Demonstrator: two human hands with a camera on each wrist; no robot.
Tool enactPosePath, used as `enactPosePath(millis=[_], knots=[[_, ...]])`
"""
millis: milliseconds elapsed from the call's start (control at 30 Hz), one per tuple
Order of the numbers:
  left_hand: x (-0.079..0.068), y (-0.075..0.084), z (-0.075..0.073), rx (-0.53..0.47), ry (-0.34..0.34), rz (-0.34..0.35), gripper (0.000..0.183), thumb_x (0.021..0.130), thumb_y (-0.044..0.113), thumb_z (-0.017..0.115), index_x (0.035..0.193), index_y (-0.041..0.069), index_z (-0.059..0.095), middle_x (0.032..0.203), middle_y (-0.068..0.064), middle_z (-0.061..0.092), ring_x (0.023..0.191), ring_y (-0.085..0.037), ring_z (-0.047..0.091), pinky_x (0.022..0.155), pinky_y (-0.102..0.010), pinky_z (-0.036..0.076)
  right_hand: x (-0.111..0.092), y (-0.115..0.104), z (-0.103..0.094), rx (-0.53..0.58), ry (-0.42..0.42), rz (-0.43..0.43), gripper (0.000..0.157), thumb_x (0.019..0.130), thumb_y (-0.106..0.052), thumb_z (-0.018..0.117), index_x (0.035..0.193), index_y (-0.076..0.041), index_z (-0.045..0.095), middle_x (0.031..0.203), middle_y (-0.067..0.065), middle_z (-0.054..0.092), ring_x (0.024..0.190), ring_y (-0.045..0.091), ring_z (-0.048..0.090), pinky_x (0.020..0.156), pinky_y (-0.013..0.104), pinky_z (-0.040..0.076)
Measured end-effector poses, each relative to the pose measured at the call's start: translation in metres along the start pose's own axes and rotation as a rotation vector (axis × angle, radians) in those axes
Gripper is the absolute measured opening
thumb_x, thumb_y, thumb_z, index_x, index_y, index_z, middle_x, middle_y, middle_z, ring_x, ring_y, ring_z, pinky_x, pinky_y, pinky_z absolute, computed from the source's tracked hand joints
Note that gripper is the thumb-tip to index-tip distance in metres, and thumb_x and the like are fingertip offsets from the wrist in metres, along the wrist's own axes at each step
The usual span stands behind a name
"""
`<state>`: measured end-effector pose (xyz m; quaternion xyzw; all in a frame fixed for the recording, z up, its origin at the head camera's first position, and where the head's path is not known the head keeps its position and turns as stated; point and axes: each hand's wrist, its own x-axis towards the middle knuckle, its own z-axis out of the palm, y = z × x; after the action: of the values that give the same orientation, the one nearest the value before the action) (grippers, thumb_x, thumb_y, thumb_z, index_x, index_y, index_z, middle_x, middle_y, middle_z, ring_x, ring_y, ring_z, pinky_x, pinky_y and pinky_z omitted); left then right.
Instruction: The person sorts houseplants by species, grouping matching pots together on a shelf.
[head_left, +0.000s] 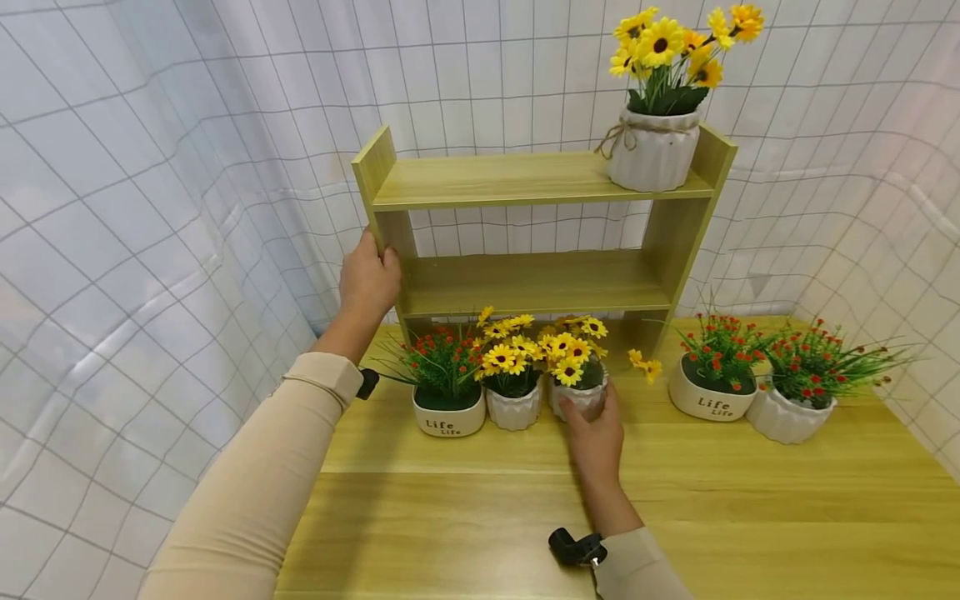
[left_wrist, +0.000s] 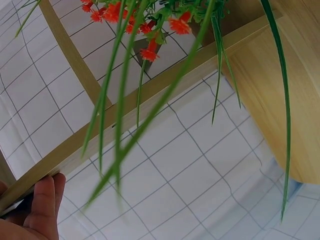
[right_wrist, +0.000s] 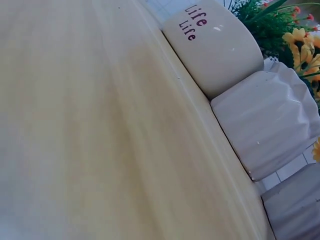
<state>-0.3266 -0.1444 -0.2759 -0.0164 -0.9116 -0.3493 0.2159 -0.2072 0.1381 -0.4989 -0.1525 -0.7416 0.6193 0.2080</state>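
Observation:
My left hand (head_left: 369,279) grips the left side panel of a light wooden shelf (head_left: 517,283). In the left wrist view its fingers (left_wrist: 42,205) wrap the panel's edge. My right hand (head_left: 597,437) holds a ribbed white flowerpot (head_left: 577,402) with yellow flowers in front of the shelf. A similar yellow-flowered pot (head_left: 513,410) stands just left of it, beside an oval "Life" pot (head_left: 450,417) with red flowers. The right wrist view shows the "Life" pot (right_wrist: 215,50) and ribbed pots (right_wrist: 265,125) on the table; my right hand is out of that view.
A larger white pot (head_left: 654,154) with yellow flowers and a twine bow stands on the shelf's top board, at the right. Two red-flowered pots, one oval (head_left: 712,396) and one ribbed (head_left: 791,417), stand on the wooden table (head_left: 465,517) at right. Gridded white cloth (head_left: 127,208) hangs around.

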Motion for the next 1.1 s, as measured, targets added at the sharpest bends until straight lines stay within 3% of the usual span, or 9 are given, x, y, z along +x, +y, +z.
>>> enactPosePath(millis=[300,533,733,1100], knots=[[-0.002,0.0015,-0.0006,-0.004,-0.005,-0.007,0.037,0.104,0.023,0.04,0.135,0.004,0.049,0.122,-0.025,0.063,0.11,-0.043,0.061,0.085,-0.056,0.048,0.0047,-0.0001,0.0098,0.055,0.082,-0.044,0.081,0.085,-0.021,0.079,0.152,-0.006,0.035,0.147,0.017,0.046,0.134,0.032,0.043,0.109,0.048,0.033],[-0.0017,0.0011,-0.0006,-0.003,0.004,0.0,0.037,0.104,0.022,0.04,0.133,0.002,0.049,0.12,-0.026,0.063,0.109,-0.044,0.061,0.085,-0.056,0.048,0.0062,0.0006,0.0105,0.041,0.112,-0.024,0.082,0.085,-0.022,0.08,0.151,-0.003,0.036,0.149,0.017,0.043,0.137,0.033,0.04,0.112,0.048,0.031],[-0.002,-0.0004,-0.0003,-0.002,-0.008,0.004,0.038,0.104,0.022,0.04,0.136,0.004,0.048,0.122,-0.025,0.063,0.108,-0.043,0.062,0.083,-0.056,0.049,0.0047,0.0033,0.008,0.128,0.12,0.019,0.084,0.083,-0.029,0.082,0.151,-0.008,0.038,0.145,0.014,0.047,0.131,0.03,0.045,0.107,0.045,0.037],[-0.0012,0.0006,-0.002,-0.001,-0.018,0.011,0.038,0.104,0.021,0.041,0.137,0.004,0.048,0.122,-0.026,0.063,0.109,-0.045,0.062,0.083,-0.057,0.05,0.0045,0.0015,0.0072,0.165,0.127,-0.008,0.082,0.082,-0.028,0.083,0.148,-0.004,0.041,0.145,0.014,0.046,0.133,0.026,0.043,0.108,0.042,0.037]])
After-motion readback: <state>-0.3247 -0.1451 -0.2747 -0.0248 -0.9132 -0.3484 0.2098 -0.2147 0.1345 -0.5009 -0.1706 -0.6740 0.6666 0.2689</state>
